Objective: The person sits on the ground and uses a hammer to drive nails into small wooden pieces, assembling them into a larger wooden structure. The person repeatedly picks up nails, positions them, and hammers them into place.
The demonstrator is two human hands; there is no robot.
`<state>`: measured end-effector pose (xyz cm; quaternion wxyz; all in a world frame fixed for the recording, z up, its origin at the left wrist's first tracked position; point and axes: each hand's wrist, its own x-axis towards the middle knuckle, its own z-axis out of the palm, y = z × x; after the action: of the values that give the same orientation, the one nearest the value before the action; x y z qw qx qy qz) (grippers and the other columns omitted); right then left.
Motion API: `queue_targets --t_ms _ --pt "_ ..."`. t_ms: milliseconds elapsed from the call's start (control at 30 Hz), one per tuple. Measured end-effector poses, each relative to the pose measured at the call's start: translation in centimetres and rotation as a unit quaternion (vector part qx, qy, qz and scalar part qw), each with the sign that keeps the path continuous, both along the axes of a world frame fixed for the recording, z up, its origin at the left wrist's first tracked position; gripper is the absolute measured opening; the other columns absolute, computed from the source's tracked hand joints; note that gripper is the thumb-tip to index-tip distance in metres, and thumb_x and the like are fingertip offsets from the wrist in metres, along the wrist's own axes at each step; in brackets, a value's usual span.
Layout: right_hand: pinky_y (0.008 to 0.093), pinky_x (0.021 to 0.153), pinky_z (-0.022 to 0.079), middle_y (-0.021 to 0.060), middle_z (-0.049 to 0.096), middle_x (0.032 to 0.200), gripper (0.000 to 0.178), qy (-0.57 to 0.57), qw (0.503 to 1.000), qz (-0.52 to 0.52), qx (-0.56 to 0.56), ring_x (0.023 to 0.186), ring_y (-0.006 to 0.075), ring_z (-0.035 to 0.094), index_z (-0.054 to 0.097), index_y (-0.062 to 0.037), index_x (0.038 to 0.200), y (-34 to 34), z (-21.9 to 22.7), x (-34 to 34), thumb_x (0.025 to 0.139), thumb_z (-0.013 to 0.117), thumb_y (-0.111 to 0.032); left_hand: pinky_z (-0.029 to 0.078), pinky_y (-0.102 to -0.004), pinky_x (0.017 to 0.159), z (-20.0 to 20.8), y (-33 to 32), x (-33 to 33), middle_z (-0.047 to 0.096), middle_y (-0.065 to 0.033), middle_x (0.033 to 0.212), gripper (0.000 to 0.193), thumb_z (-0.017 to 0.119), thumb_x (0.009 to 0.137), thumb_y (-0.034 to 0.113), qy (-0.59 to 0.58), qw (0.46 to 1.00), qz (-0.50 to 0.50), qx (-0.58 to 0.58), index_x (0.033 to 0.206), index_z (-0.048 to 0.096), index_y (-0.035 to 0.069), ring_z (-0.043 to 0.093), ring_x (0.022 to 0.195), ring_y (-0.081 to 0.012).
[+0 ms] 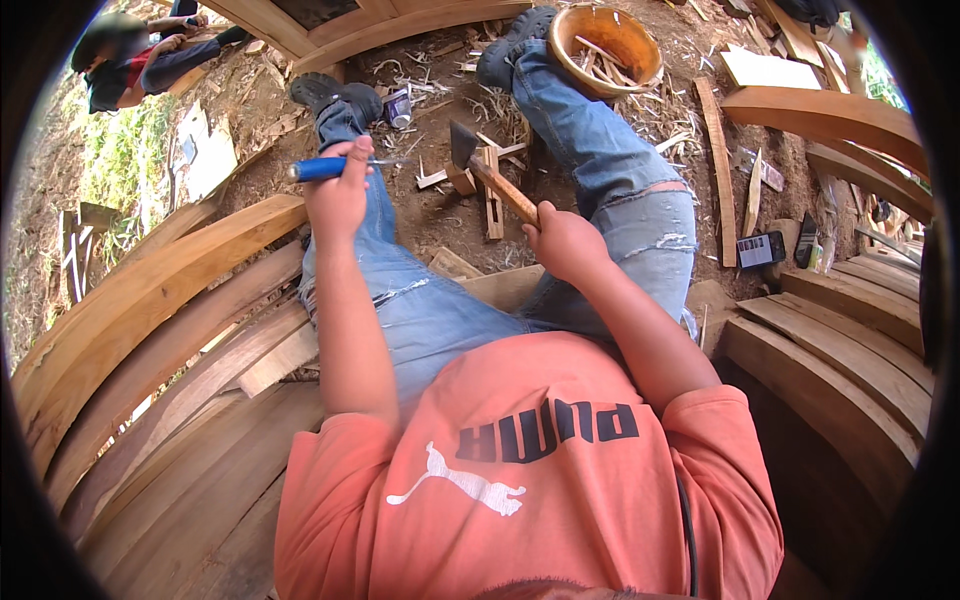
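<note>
1. Curved timbers (160, 282) flank us on the left. We would keep our elbows clear of them, so that nothing cramps the swing.

2. Our legs (590, 140), in torn jeans, stretch forward over the dirt ground (435, 225). The work lies between them, so we should aim every blow well away from both shins.

3. A round orange-brown basin (655, 62) stands beside the right foot, with wood strips (600, 65) inside (a handy place for loose bits, we think).

4. The hammer (512, 197) is gripped in the right hand (568, 243), fingers closed around the lower part of its wooden handle. Its dark head shows just beside the top of the slotted piece; we cannot tell whether they touch. Short, square taps would suit such small stock better than heavy strokes.

5. The slotted wooden piece (494, 230) is on the ground between the legs, with neither of the hands on it. We judge it to be the thing being worked, and it wants firm bracing before any blow.

6. The blue-handled tool (320, 169), perhaps a chisel, is held in the closed left hand (340, 198), its thin blade pointing right, roughly level. For cutting, we would stand it upright on the mark and keep our knuckles below the struck end.
</note>
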<state>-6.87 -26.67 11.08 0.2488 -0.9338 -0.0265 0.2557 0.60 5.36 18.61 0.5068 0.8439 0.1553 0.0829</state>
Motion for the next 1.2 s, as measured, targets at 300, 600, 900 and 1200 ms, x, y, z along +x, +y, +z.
queue_targets --t_ms 300,600,900,1200 --pt "0.0623 0.08 0.057 0.027 0.075 0.09 0.034 -0.033 0.999 -0.006 0.03 0.09 0.0499 0.073 0.059 -0.002 0.109 -0.5 -0.3 -0.1 0.108 0.067 -0.035 0.066 -0.0312 0.077 -6.8 -2.5 -4.0 0.08 -0.0108 0.103 0.025 0.075 0.109 0.022 0.017 0.971 -0.051 -0.232 0.115 0.071 -0.002 0.079 0.087 -0.0174" --pt "0.0628 0.079 0.056 0.0268 0.074 0.088 0.033 -0.042 0.998 -0.005 0.054 0.088 0.0502 0.073 0.059 -0.0029 0.108 -0.9 -1.0 0.1 0.108 0.066 -0.035 0.06 -0.031 0.078 -4.9 -5.4 -2.5 0.08 -0.0073 0.092 0.025 0.079 0.107 0.022 -0.018 0.998 -0.063 -0.023 0.118 0.074 0.0 0.079 0.086 -0.0152" --pt "0.0612 0.081 0.058 0.0238 0.078 0.096 0.033 -0.004 0.999 0.003 0.038 0.093 0.0465 0.076 0.061 -0.0037 0.112 -0.9 0.0 0.4 0.109 0.064 -0.036 0.055 -0.0345 0.071 -4.9 -5.8 -0.7 0.076 -0.0068 0.083 0.025 0.082 0.104 0.025 -0.029 0.992 -0.084 0.086 0.111 0.075 0.002 0.07 0.072 -0.0169" --pt "0.0611 0.081 0.058 0.024 0.078 0.095 0.033 -0.008 0.999 0.01 0.033 0.092 0.0466 0.076 0.061 -0.003 0.113 -1.0 -0.3 0.5 0.11 0.063 -0.036 0.058 -0.0342 0.072 -4.6 -6.4 -0.8 0.08 -0.009 0.086 0.023 0.082 0.103 0.022 -0.034 0.991 -0.097 0.08 0.112 0.076 0.002 0.078 0.079 -0.0179"
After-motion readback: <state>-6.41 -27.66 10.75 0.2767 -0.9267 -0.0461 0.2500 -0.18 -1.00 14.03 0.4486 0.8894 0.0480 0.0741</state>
